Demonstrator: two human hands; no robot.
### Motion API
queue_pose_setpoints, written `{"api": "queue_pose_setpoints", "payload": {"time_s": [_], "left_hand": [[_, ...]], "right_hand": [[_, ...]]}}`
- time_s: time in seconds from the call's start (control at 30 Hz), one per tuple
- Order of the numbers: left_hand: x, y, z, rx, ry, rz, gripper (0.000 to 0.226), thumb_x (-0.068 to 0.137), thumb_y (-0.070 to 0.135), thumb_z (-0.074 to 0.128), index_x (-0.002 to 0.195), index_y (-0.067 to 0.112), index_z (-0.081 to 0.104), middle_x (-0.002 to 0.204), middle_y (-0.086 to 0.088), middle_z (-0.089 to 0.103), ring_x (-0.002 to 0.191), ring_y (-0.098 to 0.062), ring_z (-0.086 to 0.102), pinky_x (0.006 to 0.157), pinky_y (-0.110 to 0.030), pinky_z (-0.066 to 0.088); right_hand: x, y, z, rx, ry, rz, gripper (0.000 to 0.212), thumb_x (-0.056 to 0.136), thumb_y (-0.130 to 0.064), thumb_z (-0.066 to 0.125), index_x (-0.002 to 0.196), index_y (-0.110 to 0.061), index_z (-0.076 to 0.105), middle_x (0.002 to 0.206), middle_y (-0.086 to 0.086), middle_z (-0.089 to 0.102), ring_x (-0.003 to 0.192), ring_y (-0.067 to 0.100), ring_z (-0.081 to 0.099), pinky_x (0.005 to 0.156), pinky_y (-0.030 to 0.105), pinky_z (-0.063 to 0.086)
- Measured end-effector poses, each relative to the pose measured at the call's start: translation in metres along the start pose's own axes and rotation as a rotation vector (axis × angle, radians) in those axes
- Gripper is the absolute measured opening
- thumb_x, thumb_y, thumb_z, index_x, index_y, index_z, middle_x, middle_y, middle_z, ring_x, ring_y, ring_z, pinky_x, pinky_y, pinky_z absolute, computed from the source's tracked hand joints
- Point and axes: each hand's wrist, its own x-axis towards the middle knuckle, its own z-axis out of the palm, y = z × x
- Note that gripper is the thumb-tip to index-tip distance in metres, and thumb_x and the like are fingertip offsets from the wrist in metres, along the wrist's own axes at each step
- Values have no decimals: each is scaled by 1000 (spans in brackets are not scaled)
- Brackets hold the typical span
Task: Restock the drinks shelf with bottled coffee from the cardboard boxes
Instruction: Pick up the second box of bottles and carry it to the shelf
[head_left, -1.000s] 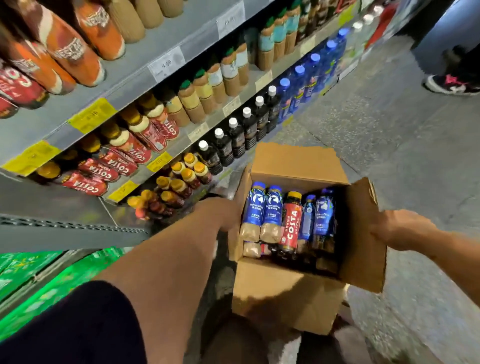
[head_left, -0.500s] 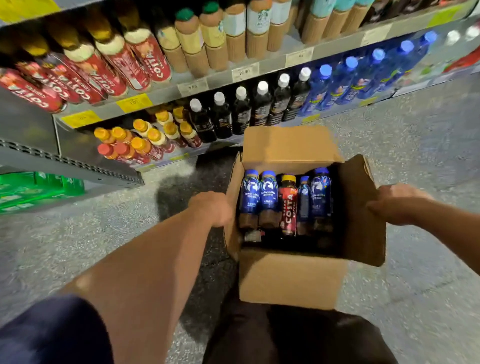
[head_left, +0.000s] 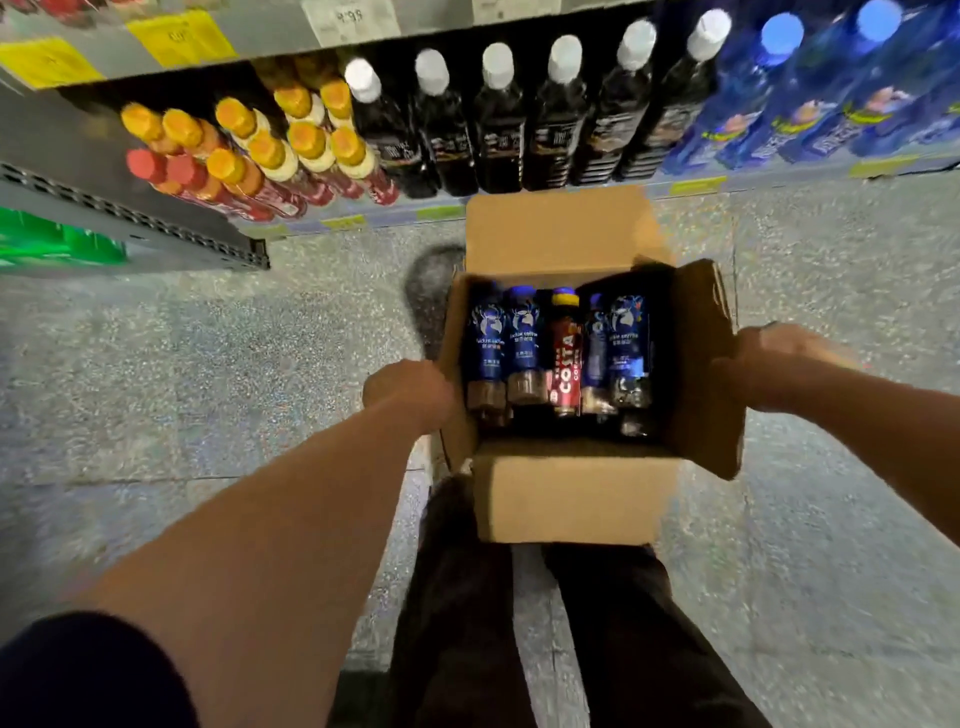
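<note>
Bottled coffee (head_left: 522, 343): five bottles side by side inside the cardboard box (head_left: 571, 493), caps pointing at the shelf (head_left: 218, 39).
Hidden: the bottle bases sink into shadow, and what lies beneath that row is impossible to tell.
Cut off: the shelf's upper tiers run out of view, and its price tags are too blurred to read.
Look: four blue labels with blue caps and brown coffee at the bottom. One red COSTA bottle (head_left: 565, 364) with a yellow cap sits in the middle.
Box: flaps open, held up above dark trousers (head_left: 623, 623) and the speckled floor (head_left: 208, 364).
Left hand (head_left: 410, 395): curled tight against the box's left wall, fingertips out of sight.
Right hand (head_left: 774, 358): gripping the outer right flap.
</note>
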Motion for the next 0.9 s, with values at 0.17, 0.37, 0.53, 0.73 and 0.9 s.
{"api": "queue_pose_setpoints", "payload": {"time_s": [0.17,0.37,0.53,0.73,0.9], "left_hand": [[19,14,2,-46,-8,-79,34,97,28,43,119,11,60,125,-12,59,114,-32,56,82,-35,42],[-17,33,-65,37,32,18,32,93,25,45,120,15,59,125,-9,59,113,-29,57,81,-34,41],[-71,53,-170,-191,171,134,31,95,31,43,110,9,59,94,-4,55,86,-23,56,67,-30,41],[-166,19,-255,-177,359,125,28,95,30,41,107,13,60,113,-9,61,104,-29,58,79,-36,43],[-245,-30,-295,-221,479,32,31,95,30,44,117,14,59,123,-9,60,109,-28,57,76,-34,39]], "right_hand": [[28,-5,-3,-22,7,11,21,91,-22,55,105,-12,66,77,3,51,88,28,61,76,31,48],[5,-11,-62,-112,37,-71,36,92,-37,46,116,-15,61,117,12,60,109,32,58,90,37,46],[-48,-28,-162,-98,124,-190,45,94,-42,43,130,-15,51,138,12,49,124,33,49,99,38,41],[-137,-44,-266,-138,301,-294,39,96,-28,41,130,-11,50,132,13,51,116,32,52,88,37,42],[-216,-66,-326,-213,489,-395,41,94,-31,41,128,-11,52,135,13,52,119,32,53,93,37,44]]}}
